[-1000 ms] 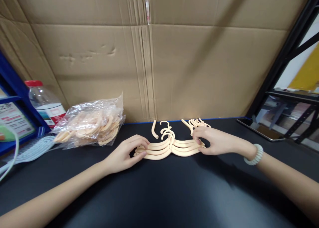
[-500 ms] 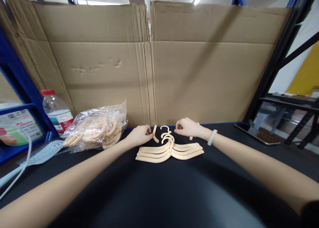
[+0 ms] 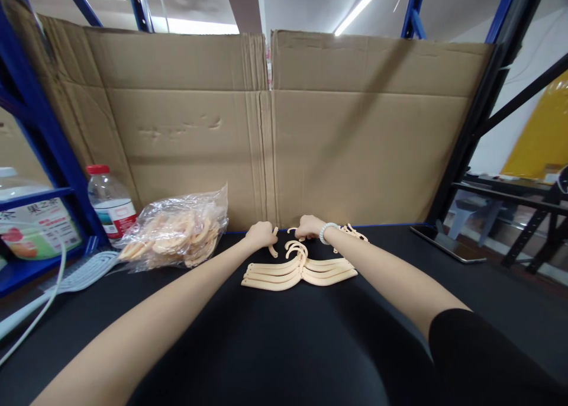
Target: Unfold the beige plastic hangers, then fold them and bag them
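My left hand (image 3: 261, 235) is closed round a loose cream hanger arm (image 3: 273, 252), whose two ends show beyond the fingers. To its right, my right hand (image 3: 310, 226), with a pale beaded bracelet at the wrist, is curled down on a hanger hook piece (image 3: 291, 230); the fingers hide most of that piece. Just nearer to me lies an overlapping row of several cream hangers (image 3: 275, 279), hooks pointing away. More loose hanger parts (image 3: 355, 233) sit beyond my right wrist, partly covered by the forearm.
At the left, a clear plastic bag (image 3: 177, 225) of hanger parts rests beside a red-capped bottle (image 3: 110, 202). A pale blue brush (image 3: 91, 271) and a white cable (image 3: 55, 290) lie nearby. A phone-like flat device (image 3: 448, 244) is at right. Cardboard (image 3: 368, 134) walls off the back.
My right hand has moved left onto the hook piece. My left hand has shifted slightly right and closed on the hanger arm. The camera view has tilted up a little.
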Tool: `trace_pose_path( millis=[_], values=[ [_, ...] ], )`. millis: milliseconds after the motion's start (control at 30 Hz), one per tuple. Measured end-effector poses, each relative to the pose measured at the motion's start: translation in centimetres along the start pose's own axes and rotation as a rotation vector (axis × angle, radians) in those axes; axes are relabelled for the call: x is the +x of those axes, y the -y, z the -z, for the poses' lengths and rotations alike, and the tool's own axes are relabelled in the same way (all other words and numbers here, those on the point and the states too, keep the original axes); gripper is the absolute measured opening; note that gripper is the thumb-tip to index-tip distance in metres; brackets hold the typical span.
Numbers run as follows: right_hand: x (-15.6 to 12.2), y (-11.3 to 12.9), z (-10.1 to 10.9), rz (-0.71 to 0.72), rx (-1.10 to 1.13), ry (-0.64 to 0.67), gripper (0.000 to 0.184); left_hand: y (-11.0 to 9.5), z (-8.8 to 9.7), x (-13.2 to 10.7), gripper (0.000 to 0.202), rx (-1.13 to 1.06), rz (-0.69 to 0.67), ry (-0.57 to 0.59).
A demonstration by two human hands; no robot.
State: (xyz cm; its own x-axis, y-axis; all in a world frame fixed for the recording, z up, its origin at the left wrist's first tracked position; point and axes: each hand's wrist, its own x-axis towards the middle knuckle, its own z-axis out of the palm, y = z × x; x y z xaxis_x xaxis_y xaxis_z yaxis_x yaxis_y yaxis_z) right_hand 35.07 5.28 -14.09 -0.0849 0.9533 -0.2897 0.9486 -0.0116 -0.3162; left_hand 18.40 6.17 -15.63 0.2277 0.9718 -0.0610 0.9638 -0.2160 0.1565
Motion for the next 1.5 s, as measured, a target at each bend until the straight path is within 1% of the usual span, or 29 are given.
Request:
trace_pose_path(
  millis=[133, 267, 367, 467, 567, 667, 733, 767, 833, 933, 1033, 1133, 1233, 1367, 1500],
  values=[
    [-0.1, -0.5, 0.2, -0.035, 0.127, -0.045, 0.028, -0.3, 0.3, -0.6, 0.032, -0.056, -0.009, -0.027],
    [-1.5, -1.7, 1.4, -0.014, 0.304, -0.135, 0.024, -0.2, 1.7, -2.4, 0.031, -0.173, -0.053, -0.083],
    [-3.6, -3.0, 2.2, 0.072, 0.481, -0.164, 0.020, 0.2, 2.6, -4.7, 0.030, -0.313, -0.112, -0.134],
    [-6.5, -4.1, 2.0, 0.199, 0.688, -0.139, 0.027, 0.5, 2.7, -7.5, 0.017, -0.505, -0.202, -0.158],
    [-9.6, -4.4, 0.5, 0.305, 0.874, -0.102, 0.027, 0.4, 1.8, -10.3, 0.012, -0.713, -0.297, -0.143],
    [-12.2, -4.2, -2.3, 0.378, 1.002, -0.051, 0.032, -0.1, 0.2, -12.9, 0.022, -0.864, -0.352, -0.141],
    [-13.4, -4.0, -4.4, 0.454, 1.132, -0.024, 0.035, -0.5, -1.1, -14.3, 0.025, -0.945, -0.374, -0.149],
    [-13.8, -3.9, -5.4, 0.488, 1.195, -0.021, 0.035, -0.7, -1.6, -14.8, 0.023, -1.046, -0.390, -0.158],
    [-14.3, -3.8, -7.0, 0.517, 1.275, -0.027, 0.033, -1.0, -2.6, -15.7, 0.018, -1.154, -0.426, -0.207],
    [-14.5, -3.9, -8.4, 0.519, 1.302, -0.051, 0.031, -1.0, -3.4, -16.5, 0.009, -1.170, -0.484, -0.265],
    [-14.4, -4.3, -8.9, 0.527, 1.316, -0.047, 0.029, -0.6, -3.8, -16.8, 0.002, -1.139, -0.517, -0.294],
    [-14.6, -4.5, -9.0, 0.530, 1.337, 0.031, 0.028, -0.3, -4.0, -16.9, 0.006, -1.127, -0.563, -0.335],
    [-14.9, -4.4, -9.2, 0.536, 1.372, 0.096, 0.027, -0.3, -4.0, -17.0, 0.008, -1.110, -0.597, -0.333],
    [-15.2, -4.3, -9.2, 0.553, 1.381, 0.150, 0.026, -0.5, -4.0, -16.9, 0.011, -1.079, -0.606, -0.334],
    [-15.3, -4.3, -9.0, 0.519, 1.397, 0.169, 0.024, -0.4, -4.0, -17.0, 0.011, -1.066, -0.624, -0.324]
  ],
)
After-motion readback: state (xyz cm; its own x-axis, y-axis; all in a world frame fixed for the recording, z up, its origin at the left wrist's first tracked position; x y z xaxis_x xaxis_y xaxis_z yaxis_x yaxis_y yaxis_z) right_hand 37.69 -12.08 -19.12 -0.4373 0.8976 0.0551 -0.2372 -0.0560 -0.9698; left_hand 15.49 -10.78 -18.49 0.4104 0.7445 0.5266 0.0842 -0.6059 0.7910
